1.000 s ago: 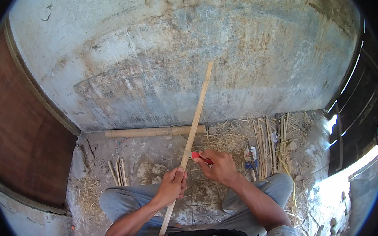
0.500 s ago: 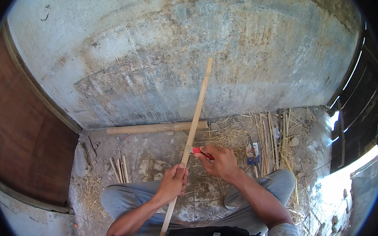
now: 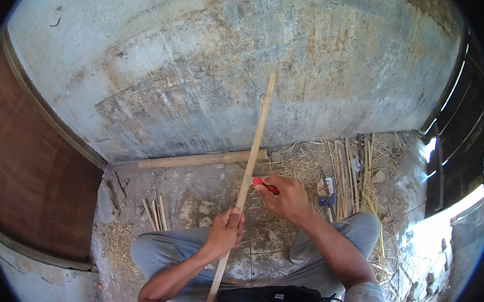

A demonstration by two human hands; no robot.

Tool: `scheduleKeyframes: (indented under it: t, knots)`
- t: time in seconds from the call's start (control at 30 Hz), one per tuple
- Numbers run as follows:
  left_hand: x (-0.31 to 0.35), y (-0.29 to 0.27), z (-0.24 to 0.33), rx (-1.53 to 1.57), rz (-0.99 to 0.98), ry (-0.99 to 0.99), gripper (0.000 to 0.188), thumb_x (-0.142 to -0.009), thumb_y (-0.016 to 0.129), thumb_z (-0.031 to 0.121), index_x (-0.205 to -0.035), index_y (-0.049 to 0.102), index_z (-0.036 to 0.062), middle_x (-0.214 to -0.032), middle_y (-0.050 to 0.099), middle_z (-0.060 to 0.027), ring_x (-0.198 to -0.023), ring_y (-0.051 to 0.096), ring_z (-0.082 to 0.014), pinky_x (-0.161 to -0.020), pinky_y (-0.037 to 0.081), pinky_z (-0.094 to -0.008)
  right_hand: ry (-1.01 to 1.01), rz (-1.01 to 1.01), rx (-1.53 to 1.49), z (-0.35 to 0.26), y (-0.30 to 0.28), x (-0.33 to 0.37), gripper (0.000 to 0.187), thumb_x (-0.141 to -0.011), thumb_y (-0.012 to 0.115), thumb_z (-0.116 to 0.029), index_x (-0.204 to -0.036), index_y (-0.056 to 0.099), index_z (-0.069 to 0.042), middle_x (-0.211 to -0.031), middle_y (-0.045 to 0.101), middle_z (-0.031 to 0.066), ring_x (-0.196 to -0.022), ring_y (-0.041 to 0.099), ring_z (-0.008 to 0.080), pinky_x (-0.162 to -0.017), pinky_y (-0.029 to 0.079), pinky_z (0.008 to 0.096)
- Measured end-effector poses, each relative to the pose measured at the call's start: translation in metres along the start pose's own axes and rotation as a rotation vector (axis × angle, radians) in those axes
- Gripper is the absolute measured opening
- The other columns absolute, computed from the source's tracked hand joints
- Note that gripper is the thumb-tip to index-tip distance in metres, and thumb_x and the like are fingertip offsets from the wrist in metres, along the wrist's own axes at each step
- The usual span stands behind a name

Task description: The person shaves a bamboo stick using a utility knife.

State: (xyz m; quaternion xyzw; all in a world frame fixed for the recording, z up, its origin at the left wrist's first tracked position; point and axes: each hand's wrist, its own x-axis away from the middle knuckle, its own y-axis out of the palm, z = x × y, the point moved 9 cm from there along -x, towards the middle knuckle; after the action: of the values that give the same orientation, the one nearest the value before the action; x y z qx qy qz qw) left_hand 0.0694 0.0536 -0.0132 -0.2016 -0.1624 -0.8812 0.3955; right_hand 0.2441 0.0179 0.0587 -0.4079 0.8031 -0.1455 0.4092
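A long, flat bamboo strip (image 3: 257,130) slants upward from my lap toward the wall. My left hand (image 3: 224,234) is wrapped around it below its middle, thumb pressed along its face. To the right, my right hand (image 3: 287,198) grips a red-handled knife (image 3: 266,186). The knife's front end is close to the strip's right edge; its blade is too small to make out, so I cannot tell whether it touches. A thin curled sliver (image 3: 262,100) shows beside the upper part of the strip.
A bamboo pole (image 3: 202,160) lies along the foot of the stained wall (image 3: 202,82). Split sticks (image 3: 348,174) and straw are strewn at right, with a small blue-and-white packet (image 3: 325,192). Shorter sticks (image 3: 155,214) stand by my left knee. A black pouch (image 3: 274,301) rests on my lap.
My right hand and the knife have moved slightly up and to the right along the strip. A curled sliver now shows near its upper end. The left hand keeps its hold.
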Motion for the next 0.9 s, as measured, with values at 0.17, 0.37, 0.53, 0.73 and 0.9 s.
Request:
scheduleKeyframes:
  t: [0.17,0.37,0.53,0.73,0.9]
  knots:
    - [0.0,0.001,-0.001,0.014,-0.028,-0.006,0.033,-0.107,0.041,0.038,-0.091,0.045,0.0097,-0.06,0.034,0.0028,-0.044,0.03,-0.0063,-0.039,0.026,-0.025,-0.01,-0.004,0.005,0.0,-0.001,-0.002,0.02,-0.088,0.072,-0.028,-0.085,0.065,-0.01,-0.064,0.064,0.0079,-0.055,0.065,0.0301,-0.048,0.051,0.041]
    - [0.013,0.008,-0.014,-0.103,-0.075,0.005,0.034,-0.107,0.04,0.037,-0.091,0.045,0.0085,-0.062,0.035,0.0026,-0.045,0.032,-0.0069,-0.039,0.028,-0.0254,0.196,0.063,0.038,0.042,-0.021,-0.019,0.024,-0.089,0.071,-0.031,-0.085,0.063,-0.008,-0.063,0.064,0.0101,-0.056,0.065,0.0322,-0.051,0.051,0.043]
    - [0.026,0.016,-0.028,-0.149,-0.215,-0.051,0.035,-0.107,0.039,0.037,-0.09,0.045,0.0077,-0.063,0.037,0.0021,-0.049,0.035,-0.0072,-0.043,0.032,-0.0255,0.309,0.219,0.08,0.071,-0.059,-0.028,0.029,-0.09,0.07,-0.03,-0.082,0.06,-0.004,-0.06,0.06,0.016,-0.055,0.061,0.0386,-0.056,0.049,0.0454]
    - [0.019,0.013,-0.02,-0.136,-0.23,-0.055,0.035,-0.108,0.039,0.036,-0.091,0.049,0.0065,-0.064,0.04,0.0027,-0.049,0.034,-0.0048,-0.042,0.03,-0.0235,0.421,0.312,-0.108,0.092,-0.07,-0.028,0.026,-0.094,0.067,-0.024,-0.084,0.059,-0.002,-0.056,0.058,0.0073,-0.047,0.051,0.014,-0.047,0.038,0.0314]
    - [0.005,0.007,-0.021,-0.105,-0.234,-0.06,0.035,-0.108,0.039,0.036,-0.092,0.048,0.0062,-0.063,0.039,0.003,-0.048,0.032,-0.0046,-0.042,0.03,-0.0242,0.551,0.305,-0.407,0.124,-0.043,-0.019,0.024,-0.096,0.066,-0.024,-0.092,0.059,-0.002,-0.059,0.059,0.0017,-0.051,0.048,0.0049,-0.046,0.034,0.0252]
